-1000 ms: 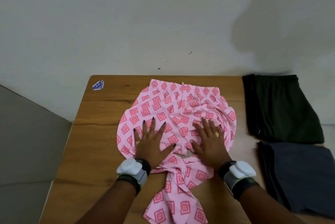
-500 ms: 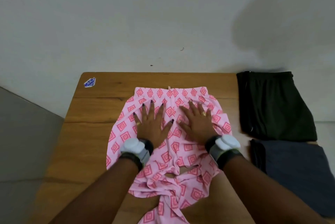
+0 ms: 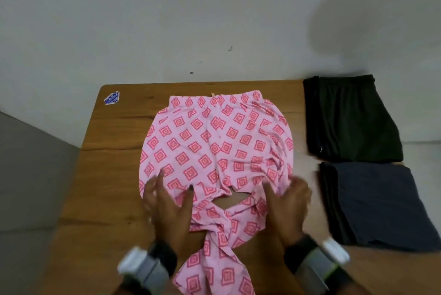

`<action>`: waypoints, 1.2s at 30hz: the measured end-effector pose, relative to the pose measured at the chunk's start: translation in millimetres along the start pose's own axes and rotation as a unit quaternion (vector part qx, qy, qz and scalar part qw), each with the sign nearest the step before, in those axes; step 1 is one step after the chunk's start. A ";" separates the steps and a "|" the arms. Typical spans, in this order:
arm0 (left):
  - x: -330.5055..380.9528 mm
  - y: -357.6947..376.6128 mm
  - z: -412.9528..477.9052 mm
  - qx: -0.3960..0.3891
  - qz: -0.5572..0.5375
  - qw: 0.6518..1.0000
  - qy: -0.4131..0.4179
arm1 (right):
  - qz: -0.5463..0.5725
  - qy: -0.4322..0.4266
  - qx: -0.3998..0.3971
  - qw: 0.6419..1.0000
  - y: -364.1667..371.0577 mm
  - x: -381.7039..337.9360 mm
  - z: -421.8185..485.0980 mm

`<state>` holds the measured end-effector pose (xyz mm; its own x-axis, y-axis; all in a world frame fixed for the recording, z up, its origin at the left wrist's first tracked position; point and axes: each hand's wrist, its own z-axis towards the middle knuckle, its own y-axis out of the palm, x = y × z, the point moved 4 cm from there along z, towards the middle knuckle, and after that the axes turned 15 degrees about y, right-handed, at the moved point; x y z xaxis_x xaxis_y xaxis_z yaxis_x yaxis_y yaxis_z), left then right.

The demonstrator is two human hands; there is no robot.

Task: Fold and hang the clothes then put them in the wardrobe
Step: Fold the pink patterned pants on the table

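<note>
While the pink patterned garment (image 3: 214, 149) lay spread across the middle of the wooden table (image 3: 112, 175), waistband toward the wall and legs trailing off the near edge, I figured this was the flatten-before-folding stage. Doing it well probably meant pressing from the garment's middle outward so the bunched bit near the crotch settled, then untangling the two twisted legs before any fold, otherwise the creases would get locked in. Left hand (image 3: 167, 204) was resting on the garment's near-left corner, fingers (image 3: 159, 176) spread fairly wide and flat on the fabric, not pinching anything as far as I could tell. Right hand (image 3: 286, 204) sat at the garment's near-right edge with fingers looser and slightly curled over the cloth; motion blur made it hard to say if it was gripping a fold or just pushing. To the right of the garment, a black folded piece (image 3: 350, 118) and a dark grey folded piece (image 3: 374, 201) looked already done.
</note>
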<state>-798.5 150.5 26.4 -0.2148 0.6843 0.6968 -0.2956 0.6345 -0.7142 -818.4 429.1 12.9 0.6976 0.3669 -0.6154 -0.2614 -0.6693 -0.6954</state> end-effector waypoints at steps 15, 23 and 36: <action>24.7 -18.3 -49.4 -0.158 -0.484 0.798 -0.322 | 0.240 0.103 -0.230 0.937 5.6 33.4 -96.4; -49.1 -72.9 -35.8 -0.113 -0.379 0.894 -0.209 | 0.258 -0.115 0.119 0.952 -70.0 15.1 -123.7; -62.9 -105.2 -100.9 -0.367 -0.410 0.767 -0.329 | -0.061 -0.062 -0.310 0.947 61.7 28.4 -215.7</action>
<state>-659.9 77.0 51.0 -0.7313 -0.2300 0.6421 -0.0303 0.9514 0.3063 -670.8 258.9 32.6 0.6034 0.5126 -0.6109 0.2846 -0.8540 -0.4355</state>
